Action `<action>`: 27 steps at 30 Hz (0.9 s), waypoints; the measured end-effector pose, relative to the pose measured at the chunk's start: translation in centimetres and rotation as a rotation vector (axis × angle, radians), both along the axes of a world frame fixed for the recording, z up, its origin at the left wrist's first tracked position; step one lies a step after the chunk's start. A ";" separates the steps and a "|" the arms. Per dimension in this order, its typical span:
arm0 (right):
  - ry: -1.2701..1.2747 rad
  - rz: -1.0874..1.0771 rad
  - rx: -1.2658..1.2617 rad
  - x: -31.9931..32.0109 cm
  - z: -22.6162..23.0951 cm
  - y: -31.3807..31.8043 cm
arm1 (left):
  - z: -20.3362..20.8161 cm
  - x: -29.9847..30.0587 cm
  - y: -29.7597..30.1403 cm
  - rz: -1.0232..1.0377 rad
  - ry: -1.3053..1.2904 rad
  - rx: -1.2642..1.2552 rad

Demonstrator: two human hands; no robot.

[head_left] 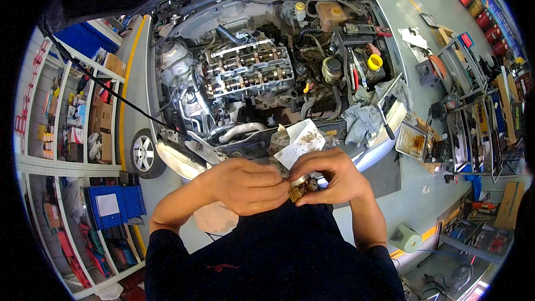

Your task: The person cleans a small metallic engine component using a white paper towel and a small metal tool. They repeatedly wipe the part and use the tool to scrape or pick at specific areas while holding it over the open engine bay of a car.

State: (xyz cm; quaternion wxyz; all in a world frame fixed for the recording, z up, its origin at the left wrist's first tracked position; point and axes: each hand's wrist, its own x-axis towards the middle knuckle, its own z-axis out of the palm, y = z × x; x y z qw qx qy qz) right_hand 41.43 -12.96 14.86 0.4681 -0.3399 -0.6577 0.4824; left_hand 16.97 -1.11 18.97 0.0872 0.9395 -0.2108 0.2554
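Close to my chest, my right hand grips a small brass-coloured metal part between thumb and fingers. My left hand meets it from the other side with fingers curled together. Its fingertips are hidden at the part, so what they pinch cannot be made out. Just beyond my hands, a stained white paper lies on the front edge of the car's engine bay. Further in sits the engine's cylinder head, uncovered, with its camshafts showing.
A grey rag and a black-handled tool lie on the right front edge. Red-handled pliers and a yellow cap sit deeper in the bay. Shelving stands left. At right are a metal tray and a green stool.
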 end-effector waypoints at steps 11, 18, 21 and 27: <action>0.004 -0.002 0.026 0.0 0.3 0.1 | -0.1 0.0 -0.1 0.015 -0.016 -0.047; 0.018 0.003 0.020 -0.1 0.1 0.1 | -0.5 -0.4 -0.2 0.051 0.037 -0.104; 0.020 0.004 0.019 -0.1 0.1 0.1 | -0.4 -0.2 -0.2 0.069 -0.045 -0.072; 0.015 -0.003 0.035 -0.2 0.4 0.2 | -0.1 -0.3 0.0 0.014 -0.061 0.070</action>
